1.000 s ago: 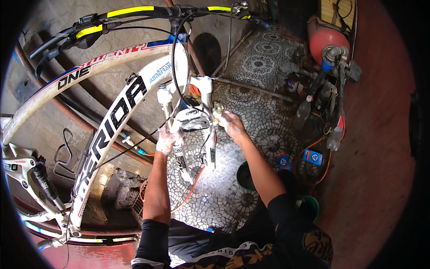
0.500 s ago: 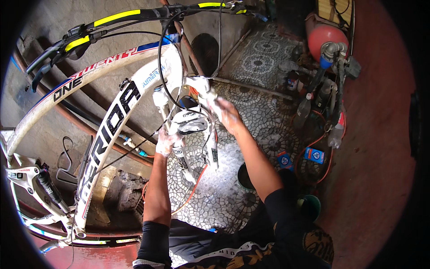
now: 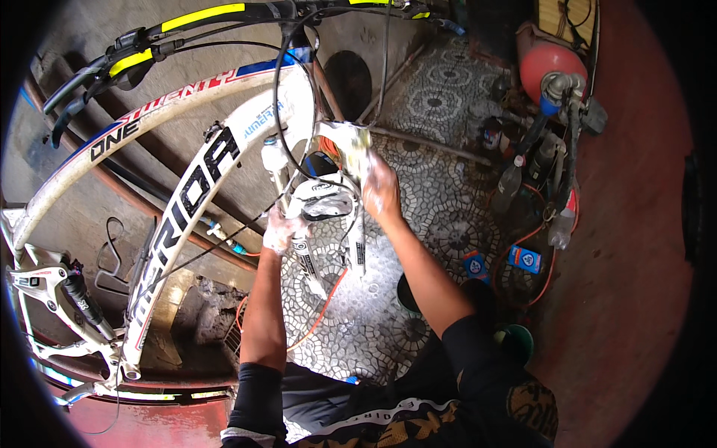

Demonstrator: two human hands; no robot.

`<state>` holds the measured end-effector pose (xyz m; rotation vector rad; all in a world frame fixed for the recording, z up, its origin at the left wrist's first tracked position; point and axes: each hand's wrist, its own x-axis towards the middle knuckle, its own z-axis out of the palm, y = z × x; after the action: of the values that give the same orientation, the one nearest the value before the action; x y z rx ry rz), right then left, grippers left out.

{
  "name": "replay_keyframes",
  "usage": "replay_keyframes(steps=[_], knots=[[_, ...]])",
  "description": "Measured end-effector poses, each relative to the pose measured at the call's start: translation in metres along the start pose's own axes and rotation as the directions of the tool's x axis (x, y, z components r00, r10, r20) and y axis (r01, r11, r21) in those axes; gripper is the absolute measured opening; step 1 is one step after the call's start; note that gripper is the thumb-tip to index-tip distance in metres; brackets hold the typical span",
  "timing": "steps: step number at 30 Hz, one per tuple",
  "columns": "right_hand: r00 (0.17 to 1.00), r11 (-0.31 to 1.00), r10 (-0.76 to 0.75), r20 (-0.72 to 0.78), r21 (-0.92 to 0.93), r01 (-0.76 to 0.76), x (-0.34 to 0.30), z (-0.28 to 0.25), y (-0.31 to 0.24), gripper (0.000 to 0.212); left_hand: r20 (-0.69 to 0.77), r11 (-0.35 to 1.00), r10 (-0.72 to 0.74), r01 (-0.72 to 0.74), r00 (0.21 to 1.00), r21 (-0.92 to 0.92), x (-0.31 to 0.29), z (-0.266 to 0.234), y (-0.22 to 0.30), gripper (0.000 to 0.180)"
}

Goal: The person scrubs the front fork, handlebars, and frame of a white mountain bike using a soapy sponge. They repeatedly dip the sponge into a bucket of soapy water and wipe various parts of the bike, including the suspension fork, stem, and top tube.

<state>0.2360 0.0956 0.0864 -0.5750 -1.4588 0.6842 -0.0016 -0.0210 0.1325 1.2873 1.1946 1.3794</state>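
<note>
A white bicycle frame [image 3: 189, 194] stretches across the left side, with its suspension fork [image 3: 360, 246] pointing down in the middle and no wheel in it. My left hand [image 3: 284, 228], covered in foam, is closed around the fork's left leg, beside the white arch [image 3: 323, 196]. At the top of the right leg, just under the crown, my right hand [image 3: 382, 190] presses with curled, soapy fingers. A pale yellowish, foamy patch [image 3: 360, 140] shows at its fingertips; whether it is a sponge I cannot make out. Black cables [image 3: 278, 97] loop in front of the fork.
The handlebar [image 3: 213, 30] with yellow stripes spans the top. On the patterned tile floor [image 3: 448, 231] lie suds, an orange cord [image 3: 320, 317] and a blue packet [image 3: 524, 259]. Plastic bottles [image 3: 509, 183] and a red tank [image 3: 551, 69] stand at right. A green bucket [image 3: 520, 343] sits near my right side.
My right hand has slid up the fork's right leg toward the crown. My left hand keeps its hold. The thick suds on the floor below have thinned, and the view has shifted slightly.
</note>
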Motion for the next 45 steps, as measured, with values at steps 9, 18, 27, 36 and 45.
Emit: replay_keyframes(steps=[9, 18, 27, 36, 45], knots=[[0.97, 0.85, 0.21, -0.122, -0.467, -0.243, 0.051, 0.016, -0.094, 0.06, -0.009, 1.0, -0.016, 0.016, 1.0, 0.004, -0.005, 0.01, 0.009, 0.04], [0.935, 0.922, 0.347, 0.077, 0.153, -0.355, 0.038, -0.006, -0.031, 0.056, 0.016, 0.999, -0.054, 0.054, 0.998, -0.005, -0.005, 0.014, 0.016, 0.044], [0.997, 0.931, -0.076, 0.026, -0.357, 0.08, 0.04, 0.018, -0.025, 0.035, -0.072, 0.995, -0.069, 0.074, 0.995, 0.069, 0.0, 0.014, 0.015, 0.041], [0.92, 0.792, 0.327, 0.216, 0.469, -0.392, 0.037, 0.015, -0.016, 0.014, -0.083, 0.989, -0.091, 0.1, 0.992, 0.109, -0.007, 0.008, 0.014, 0.042], [0.906, 0.902, 0.397, 0.148, 0.12, -0.415, 0.04, 0.018, -0.04, 0.021, 0.023, 0.998, -0.035, 0.034, 0.999, 0.046, -0.008, 0.01, 0.014, 0.037]])
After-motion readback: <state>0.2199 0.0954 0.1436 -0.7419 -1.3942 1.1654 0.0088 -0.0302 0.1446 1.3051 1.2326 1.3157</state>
